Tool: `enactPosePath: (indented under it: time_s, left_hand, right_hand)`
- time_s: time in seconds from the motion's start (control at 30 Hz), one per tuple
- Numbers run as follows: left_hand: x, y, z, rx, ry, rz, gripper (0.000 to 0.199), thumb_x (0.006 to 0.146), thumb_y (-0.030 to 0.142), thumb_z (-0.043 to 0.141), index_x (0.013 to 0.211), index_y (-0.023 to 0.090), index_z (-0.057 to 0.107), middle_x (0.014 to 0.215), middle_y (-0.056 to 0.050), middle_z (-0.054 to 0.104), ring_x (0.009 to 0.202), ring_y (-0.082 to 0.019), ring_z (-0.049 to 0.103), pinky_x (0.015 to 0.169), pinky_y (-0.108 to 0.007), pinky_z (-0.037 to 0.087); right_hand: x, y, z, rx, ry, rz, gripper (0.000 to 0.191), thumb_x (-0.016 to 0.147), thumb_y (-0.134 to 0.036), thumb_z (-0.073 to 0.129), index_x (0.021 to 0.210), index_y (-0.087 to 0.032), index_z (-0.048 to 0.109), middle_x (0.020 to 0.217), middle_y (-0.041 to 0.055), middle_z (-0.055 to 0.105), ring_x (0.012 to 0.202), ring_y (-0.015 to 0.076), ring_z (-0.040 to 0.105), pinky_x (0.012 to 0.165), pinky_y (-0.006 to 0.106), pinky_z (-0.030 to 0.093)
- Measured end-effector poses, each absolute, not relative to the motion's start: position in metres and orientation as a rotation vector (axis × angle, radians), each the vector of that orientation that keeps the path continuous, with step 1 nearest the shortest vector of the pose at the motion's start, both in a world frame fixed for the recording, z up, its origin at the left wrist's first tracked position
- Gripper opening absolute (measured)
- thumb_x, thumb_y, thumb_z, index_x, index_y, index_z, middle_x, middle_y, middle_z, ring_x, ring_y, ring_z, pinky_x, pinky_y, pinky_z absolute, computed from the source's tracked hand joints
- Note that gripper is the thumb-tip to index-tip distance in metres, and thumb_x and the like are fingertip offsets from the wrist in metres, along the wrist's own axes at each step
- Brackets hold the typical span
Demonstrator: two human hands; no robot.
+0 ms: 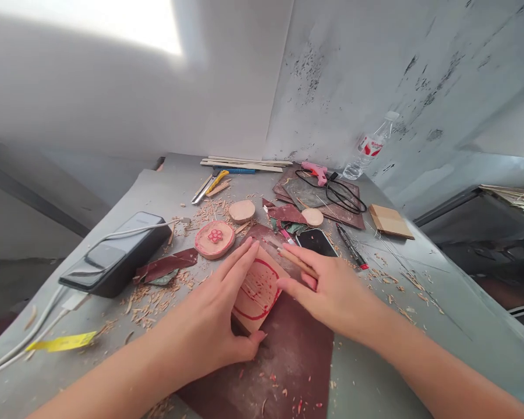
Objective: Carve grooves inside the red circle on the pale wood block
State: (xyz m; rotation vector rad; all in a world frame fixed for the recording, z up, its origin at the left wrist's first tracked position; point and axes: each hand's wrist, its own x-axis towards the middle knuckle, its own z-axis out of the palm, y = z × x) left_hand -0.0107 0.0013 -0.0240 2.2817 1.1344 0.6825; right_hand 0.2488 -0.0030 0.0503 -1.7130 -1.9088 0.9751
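A square wooden block point(258, 286) lies tilted on a dark red-brown sheet point(288, 361), a red ring drawn on its top and red flecks inside it. My left hand point(218, 302) grips the block's left side, fingers along the far edge and thumb at the near corner. In my right hand point(327, 285) is a carving tool point(300, 262) with a wooden handle, held above the block's far right edge; its tip is hard to make out. Just beyond my left fingers sits a round wooden disc point(215, 240) with a red flower shape on top.
Shavings lie around a black power bank point(113, 256) with white cables, a utility knife point(210, 187), small wood slices point(241, 211), a phone point(317, 241) and a black marker point(351, 247). Farther back are a pink glue gun point(317, 173), a plastic bottle point(369, 148) and a wooden block point(390, 221).
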Motion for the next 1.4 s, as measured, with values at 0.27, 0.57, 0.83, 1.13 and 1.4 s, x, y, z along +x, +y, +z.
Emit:
enactPosePath:
  time_s: [0.27,0.57,0.83,1.13,1.4]
  left_hand:
    - [-0.012,0.006,-0.021,2.266,1.081,0.792,0.11,0.089,0.034,0.09,0.18,0.042,0.029,0.194,-0.009,0.034,0.175,-0.041,0.042,0.134,-0.061,0.051]
    - [-0.005,0.012,-0.016,1.868,1.193,0.911,0.049,0.103,0.046,0.08,0.151,0.038,0.071,0.148,-0.003,0.084,0.129,-0.03,0.082,0.106,-0.042,0.068]
    - [0.001,0.009,0.005,1.528,1.149,0.944,0.044,0.098,0.053,0.085,0.135,0.03,0.077,0.122,-0.006,0.091,0.106,-0.03,0.088,0.09,-0.04,0.073]
    - [0.009,0.001,0.003,1.281,1.129,0.925,0.074,0.091,0.056,0.091,0.146,0.031,0.048,0.108,-0.004,0.085,0.086,-0.027,0.086,0.069,-0.037,0.072]
    - [0.006,-0.004,0.008,1.246,1.16,0.903,0.056,0.11,0.07,0.064,0.15,0.035,0.047,0.082,0.007,0.068,0.063,-0.022,0.075,0.055,-0.034,0.067]
  right_hand:
    - [0.248,0.002,0.033,-1.682,-1.822,1.016,0.03,0.112,-0.042,0.058,0.089,-0.025,0.068,0.077,-0.0007,0.067,0.07,0.0198,0.052,0.066,0.035,0.041]
    - [0.25,-0.003,0.032,-1.475,-1.72,1.244,0.036,0.107,-0.062,0.072,0.1,-0.026,0.066,0.083,-0.0011,0.066,0.073,0.0195,0.055,0.067,0.033,0.046]
    - [0.255,-0.011,0.029,-1.241,-1.4,1.373,0.043,0.114,-0.07,0.066,0.11,-0.029,0.057,0.075,-0.0109,0.033,0.056,0.0104,0.023,0.048,0.026,0.023]
    - [0.245,-0.02,0.023,-1.264,-1.438,1.401,0.044,0.116,-0.071,0.061,0.117,-0.028,0.059,0.078,-0.009,0.042,0.058,0.0104,0.033,0.049,0.024,0.033]
    - [0.248,-0.015,0.025,-1.329,-1.465,1.411,0.048,0.115,-0.076,0.057,0.114,-0.027,0.059,0.072,-0.0092,0.039,0.058,0.0133,0.035,0.049,0.026,0.033]
